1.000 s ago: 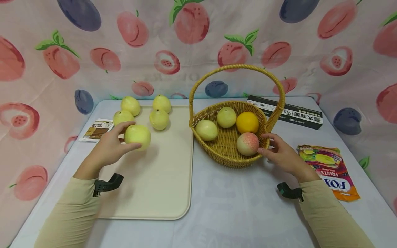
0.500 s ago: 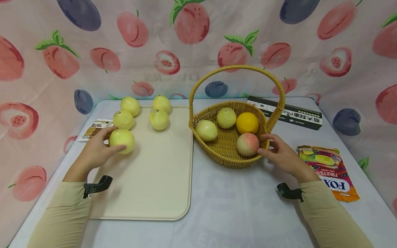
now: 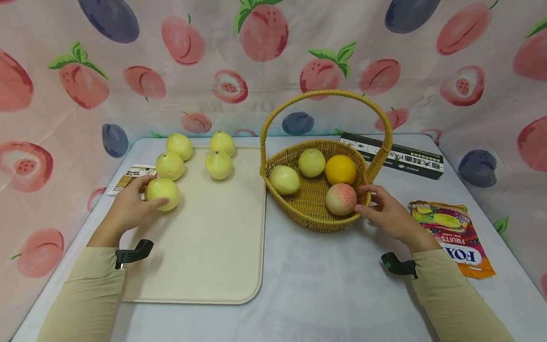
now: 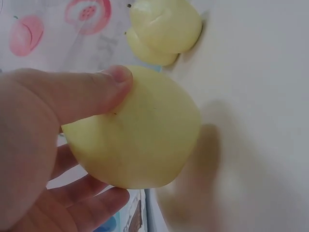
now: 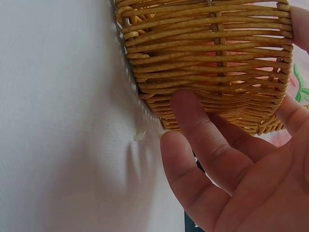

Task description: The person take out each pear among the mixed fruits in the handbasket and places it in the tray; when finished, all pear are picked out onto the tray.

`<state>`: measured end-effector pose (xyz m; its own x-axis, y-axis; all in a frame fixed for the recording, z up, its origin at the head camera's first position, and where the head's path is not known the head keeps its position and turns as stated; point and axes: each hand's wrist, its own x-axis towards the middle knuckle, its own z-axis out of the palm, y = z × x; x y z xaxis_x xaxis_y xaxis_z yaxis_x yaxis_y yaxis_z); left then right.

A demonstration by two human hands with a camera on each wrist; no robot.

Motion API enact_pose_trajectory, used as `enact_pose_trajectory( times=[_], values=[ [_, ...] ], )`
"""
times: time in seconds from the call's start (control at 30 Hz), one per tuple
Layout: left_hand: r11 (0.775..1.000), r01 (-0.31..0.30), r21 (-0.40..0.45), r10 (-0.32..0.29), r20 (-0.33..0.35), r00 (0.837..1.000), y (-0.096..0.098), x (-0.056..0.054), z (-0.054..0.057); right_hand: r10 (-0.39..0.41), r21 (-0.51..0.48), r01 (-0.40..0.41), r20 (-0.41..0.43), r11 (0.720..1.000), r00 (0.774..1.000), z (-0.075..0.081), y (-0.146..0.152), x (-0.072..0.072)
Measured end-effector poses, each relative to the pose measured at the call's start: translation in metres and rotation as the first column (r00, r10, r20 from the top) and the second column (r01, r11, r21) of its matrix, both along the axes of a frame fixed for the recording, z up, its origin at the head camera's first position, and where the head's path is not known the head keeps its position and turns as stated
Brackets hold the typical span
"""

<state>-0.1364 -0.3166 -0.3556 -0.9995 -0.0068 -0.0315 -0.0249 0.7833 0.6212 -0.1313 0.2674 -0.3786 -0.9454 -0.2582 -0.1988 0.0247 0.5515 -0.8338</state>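
Note:
My left hand (image 3: 130,204) holds a round, pale-yellow pear (image 3: 164,194) between thumb and fingers, low over the left side of the beige tray (image 3: 213,266); whether it touches the tray I cannot tell. Behind it are two pears (image 3: 170,166) in a line, and two others (image 3: 219,165) sit to their right. At the wicker basket (image 3: 318,223), my right hand (image 3: 386,213) grips the right rim, with the thumb at the rim and fingers (image 5: 207,140) against the woven outside. Inside lie a peach (image 3: 341,199), an orange (image 3: 340,169) and two yellow-green fruits (image 3: 285,180).
A black box (image 3: 397,156) lies behind the basket to the right. Near my right forearm is a red candy bag (image 3: 457,232). A small brown-and-white packet (image 3: 130,178) lies left of the tray. The basket's tall handle (image 3: 326,92) arches above it.
My left hand has carried the pear leftward across the tray, then slightly lower, to a spot in front of the left row of pears. My right hand and the basket have stayed put.

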Motion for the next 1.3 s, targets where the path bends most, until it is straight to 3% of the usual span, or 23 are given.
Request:
enact_pose_trajectory(
  times=[0.73,1.3],
  values=[
    [0.997,-0.074,-0.026,0.074,0.010,0.997,-0.010,-0.007,-0.010,0.004,-0.002,-0.004,0.000,1.000,1.000,0.001,-0.001,0.000],
    [0.992,-0.123,0.024,0.122,0.036,0.992,-0.009,-0.014,-0.012,0.000,0.003,0.000,0.007,1.000,1.000,0.001,0.000,0.000]
  ],
)
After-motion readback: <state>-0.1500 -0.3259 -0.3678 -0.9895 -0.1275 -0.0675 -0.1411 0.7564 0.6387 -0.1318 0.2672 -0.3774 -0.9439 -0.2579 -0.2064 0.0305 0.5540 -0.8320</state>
